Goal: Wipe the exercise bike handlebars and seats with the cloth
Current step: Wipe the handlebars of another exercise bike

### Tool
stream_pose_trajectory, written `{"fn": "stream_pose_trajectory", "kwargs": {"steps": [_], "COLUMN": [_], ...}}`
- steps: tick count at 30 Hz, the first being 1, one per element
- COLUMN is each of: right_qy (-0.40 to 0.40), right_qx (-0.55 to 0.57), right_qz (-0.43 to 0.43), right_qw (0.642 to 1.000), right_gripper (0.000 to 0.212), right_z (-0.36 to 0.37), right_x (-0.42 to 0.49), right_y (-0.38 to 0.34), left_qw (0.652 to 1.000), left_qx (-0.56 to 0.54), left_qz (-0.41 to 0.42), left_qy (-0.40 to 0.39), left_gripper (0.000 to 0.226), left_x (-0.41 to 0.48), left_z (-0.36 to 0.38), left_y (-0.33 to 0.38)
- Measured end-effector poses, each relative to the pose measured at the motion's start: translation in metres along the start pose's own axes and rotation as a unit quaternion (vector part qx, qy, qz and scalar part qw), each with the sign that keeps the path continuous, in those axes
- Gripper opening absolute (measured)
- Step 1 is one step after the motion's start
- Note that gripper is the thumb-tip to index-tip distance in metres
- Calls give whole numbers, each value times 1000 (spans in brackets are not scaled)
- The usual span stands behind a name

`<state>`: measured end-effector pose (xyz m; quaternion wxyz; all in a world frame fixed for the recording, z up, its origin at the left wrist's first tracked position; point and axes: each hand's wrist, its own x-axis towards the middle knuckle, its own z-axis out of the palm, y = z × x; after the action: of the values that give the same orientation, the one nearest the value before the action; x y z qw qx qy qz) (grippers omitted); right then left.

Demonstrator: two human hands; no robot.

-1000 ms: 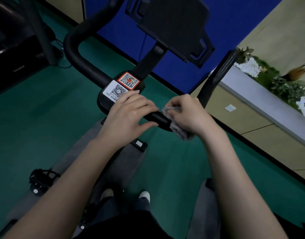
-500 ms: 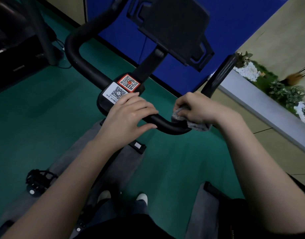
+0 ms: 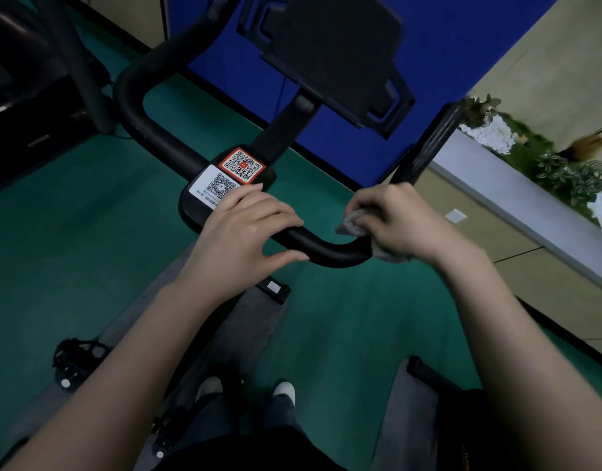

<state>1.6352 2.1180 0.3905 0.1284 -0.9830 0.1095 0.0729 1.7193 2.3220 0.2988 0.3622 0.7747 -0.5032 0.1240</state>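
Exercise bike, viewed from above by the person standing at it. Handlebars (image 3: pixel 333 251): black tube, looping up on the left and rising to a straight grip on the right, joined at a centre block. Left hand (image 3: pixel 245 232): fingers laid over the near bar just right of the centre block, thumb hooked beneath, gripping the tube. Right hand (image 3: pixel 401 222): fingers curled round the cloth (image 3: pixel 352 223), clasping it against the bar at the right-hand bend, below the upright grip. Cloth: grey, bunched, one end showing by the fingertips and another hanging under the palm, wrapped on the tube. Centre block: a red-bordered code sticker (image 3: pixel 242 164) and a white code sticker (image 3: pixel 216 185), the white one partly under the left fingertips. Device holder (image 3: pixel 333 52): dark, on a stem above the block. Pedal (image 3: pixel 75 358): black, lower left. Floor (image 3: pixel 72 249): green. Two pale shoe tips (image 3: pixel 283 390) below the bars. Planter ledge (image 3: pixel 530 198) with greenery and white stones, right.
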Motion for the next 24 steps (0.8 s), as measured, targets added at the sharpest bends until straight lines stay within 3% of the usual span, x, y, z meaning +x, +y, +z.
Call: {"fn": "stream_pose_trajectory", "kwargs": {"steps": [2, 5, 8, 10, 24], "right_qy": [73, 269, 469, 544, 585], "right_qx": [34, 72, 150, 203, 451], "right_qz": [-16, -9, 50, 103, 245], "right_qw": [997, 960, 869, 807, 628], "right_gripper": [18, 19, 19, 19, 14], "right_z": [13, 38, 75, 97, 109], "right_x": [-11, -20, -29, -37, -29], "right_y": [4, 13, 6, -7, -27], "left_qw": [1000, 999, 999, 999, 998], "left_qx": [11, 25, 15, 1, -20], "left_qz": [-8, -27, -32, -34, -64], "left_qy": [8, 21, 17, 10, 10], "left_gripper": [46, 46, 42, 39, 25], "left_x": [2, 4, 7, 8, 7], "left_z": [1, 6, 19, 30, 43], "left_y": [6, 20, 36, 44, 54]}}
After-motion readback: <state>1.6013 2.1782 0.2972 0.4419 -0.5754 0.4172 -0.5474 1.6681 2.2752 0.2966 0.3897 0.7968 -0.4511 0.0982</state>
